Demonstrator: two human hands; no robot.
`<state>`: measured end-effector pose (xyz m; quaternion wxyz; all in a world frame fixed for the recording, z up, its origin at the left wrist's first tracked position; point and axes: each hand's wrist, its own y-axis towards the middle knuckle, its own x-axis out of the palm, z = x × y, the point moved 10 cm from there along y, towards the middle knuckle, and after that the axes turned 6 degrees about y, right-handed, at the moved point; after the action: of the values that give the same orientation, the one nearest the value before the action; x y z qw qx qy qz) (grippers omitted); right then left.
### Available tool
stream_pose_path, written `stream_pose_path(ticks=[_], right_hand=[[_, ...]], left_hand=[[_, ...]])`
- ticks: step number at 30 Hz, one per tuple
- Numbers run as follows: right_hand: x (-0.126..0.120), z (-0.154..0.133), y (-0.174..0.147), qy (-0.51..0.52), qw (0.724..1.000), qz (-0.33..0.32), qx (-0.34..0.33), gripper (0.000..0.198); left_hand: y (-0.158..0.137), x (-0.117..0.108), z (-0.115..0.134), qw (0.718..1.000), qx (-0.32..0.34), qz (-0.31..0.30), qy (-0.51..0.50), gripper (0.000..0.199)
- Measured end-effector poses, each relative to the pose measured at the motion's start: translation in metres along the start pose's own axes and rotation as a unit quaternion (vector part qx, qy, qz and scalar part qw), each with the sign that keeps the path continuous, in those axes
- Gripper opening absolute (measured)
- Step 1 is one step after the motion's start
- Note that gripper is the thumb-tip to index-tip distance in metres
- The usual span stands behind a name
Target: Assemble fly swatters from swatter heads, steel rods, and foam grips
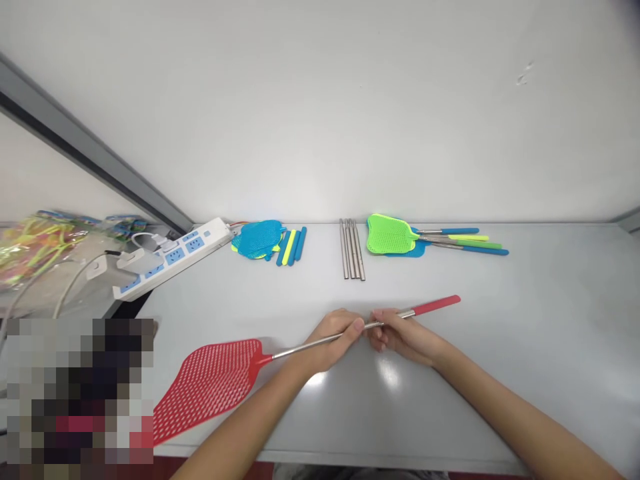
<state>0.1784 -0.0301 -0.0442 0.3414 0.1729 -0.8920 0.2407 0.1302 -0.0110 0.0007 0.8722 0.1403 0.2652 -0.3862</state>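
Observation:
A red fly swatter (213, 377) with a metal telescopic rod is held above the table, its perforated head at lower left and its red grip at right. My left hand (337, 337) is closed around the rod, thumb along it. Close beside it, my right hand (397, 333) has its fingers curled around the thicker part of the rod, just short of the red grip. Beyond my hands lie several bare metal rods (353, 250) side by side. A stack of whole swatters with a green head (393, 235) on top rests to their right.
Blue swatter heads (257, 239) lie at back left, beside several blue and yellow grips (291, 247). A white power strip (175, 257) with plugs and cables runs along the left. Plastic-bagged items (45, 243) lie beyond it. A wall (375, 113) borders the table (540, 320).

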Motion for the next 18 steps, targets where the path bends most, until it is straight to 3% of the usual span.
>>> stream_pose_path(ticks=[14, 18], right_hand=[[0.002, -0.004, 0.004, -0.011, 1.000, -0.016, -0.002, 0.034], [0.003, -0.007, 0.004, -0.015, 0.999, -0.035, -0.016, 0.036]], left_hand=[[0.004, -0.001, 0.003, 1.000, 0.004, 0.012, -0.020, 0.044], [0.005, 0.000, -0.008, 0.995, -0.028, 0.022, -0.091, 0.041]])
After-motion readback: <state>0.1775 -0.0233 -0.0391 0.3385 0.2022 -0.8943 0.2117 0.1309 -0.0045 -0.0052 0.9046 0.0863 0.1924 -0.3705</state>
